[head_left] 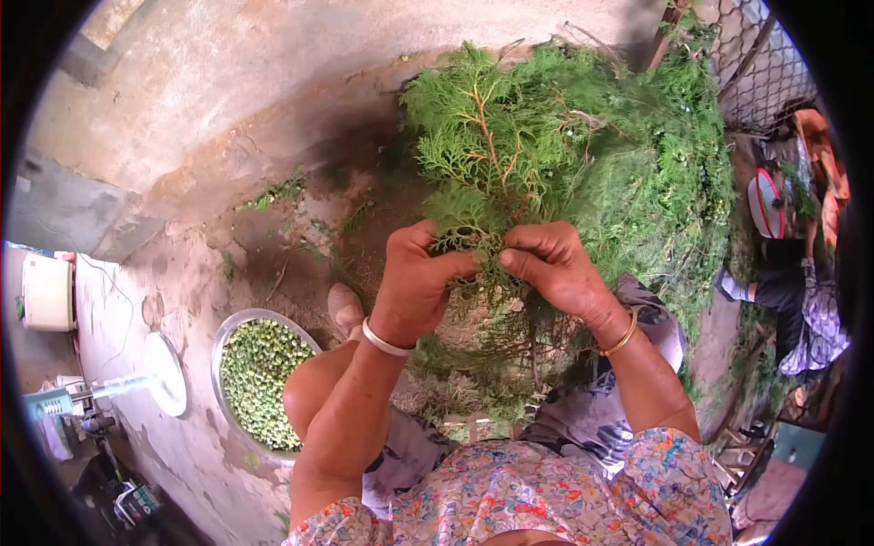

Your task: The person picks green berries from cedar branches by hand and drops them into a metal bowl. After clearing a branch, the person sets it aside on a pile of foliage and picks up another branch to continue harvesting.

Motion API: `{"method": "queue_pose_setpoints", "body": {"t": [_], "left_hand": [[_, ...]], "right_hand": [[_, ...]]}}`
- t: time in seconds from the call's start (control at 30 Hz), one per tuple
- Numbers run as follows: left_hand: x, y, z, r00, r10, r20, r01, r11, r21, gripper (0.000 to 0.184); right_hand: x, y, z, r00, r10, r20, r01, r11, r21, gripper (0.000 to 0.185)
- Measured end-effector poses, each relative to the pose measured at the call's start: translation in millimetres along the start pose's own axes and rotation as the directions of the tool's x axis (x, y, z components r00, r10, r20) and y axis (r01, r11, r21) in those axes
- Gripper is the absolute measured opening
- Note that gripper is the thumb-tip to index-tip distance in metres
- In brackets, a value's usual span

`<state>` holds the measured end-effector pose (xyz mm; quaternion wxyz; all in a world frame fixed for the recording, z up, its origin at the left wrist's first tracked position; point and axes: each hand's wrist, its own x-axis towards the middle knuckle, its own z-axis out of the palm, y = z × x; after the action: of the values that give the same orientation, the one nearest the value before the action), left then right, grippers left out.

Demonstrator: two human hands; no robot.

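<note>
A green conifer branch (482,123) with flat, scaly sprays and a brown stem rises in front of me. My left hand (419,278) pinches a spray at its lower end between thumb and fingers. Close by on the right, my right hand (551,264) is also closed on the foliage, its thumb against the bent forefinger. Whether small cones sit between the fingertips is too fine to make out. More sprays hang below both hands, over my lap.
A large heap of cut conifer branches (674,191) lies to the right. On the left stands a round metal basin (219,364) of small green cones or seeds, near a standing fan (166,375). Another person's leg (739,288) shows at far right, near wire mesh (765,68).
</note>
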<state>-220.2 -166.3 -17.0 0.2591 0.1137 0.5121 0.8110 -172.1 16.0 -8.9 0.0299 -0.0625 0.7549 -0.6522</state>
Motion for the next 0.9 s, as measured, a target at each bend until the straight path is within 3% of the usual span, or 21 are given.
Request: {"method": "queue_pose_setpoints", "body": {"t": [0.07, 0.17, 0.3, 0.37, 0.6, 0.77, 0.9], "left_hand": [[0.6, 2.4, 0.8, 0.993, -0.114, -0.016, 0.112, 0.988, -0.11, 0.021], [-2.0, 6.4, 5.7, 0.988, -0.146, -0.052, 0.134, 0.971, -0.196, 0.02], [-2.6, 4.9, 3.9, 0.99, -0.141, -0.027, 0.135, 0.981, -0.142, 0.024], [-1.4, 2.0, -0.3, 0.992, -0.124, 0.021, 0.124, 0.992, 0.032, 0.022], [-3.3, -1.2, 4.6, 0.982, -0.185, -0.044, 0.176, 0.972, -0.156, 0.021], [-5.8, 0.7, 6.3, 0.987, -0.155, -0.028, 0.151, 0.981, -0.12, 0.022], [-6.9, 2.9, 10.8, 0.988, -0.147, -0.042, 0.14, 0.981, -0.137, 0.022]], "right_hand": [[0.4, -3.8, 1.9, 1.0, 0.007, -0.019, -0.008, 0.999, -0.033, 0.024], [1.2, -8.4, 2.9, 0.999, 0.026, -0.024, -0.028, 0.997, -0.066, 0.025], [1.4, -3.6, 4.4, 1.0, 0.001, -0.008, -0.001, 0.998, -0.066, 0.026], [1.5, -4.6, 3.4, 0.999, 0.038, 0.011, -0.037, 0.996, -0.082, 0.026], [4.2, -3.4, 3.0, 0.994, 0.015, -0.109, -0.035, 0.982, -0.187, 0.028], [3.1, -0.9, 4.1, 0.999, 0.047, -0.01, -0.048, 0.997, -0.065, 0.027], [3.2, -1.3, 1.6, 0.999, 0.035, 0.025, -0.033, 0.996, -0.079, 0.027]]}}
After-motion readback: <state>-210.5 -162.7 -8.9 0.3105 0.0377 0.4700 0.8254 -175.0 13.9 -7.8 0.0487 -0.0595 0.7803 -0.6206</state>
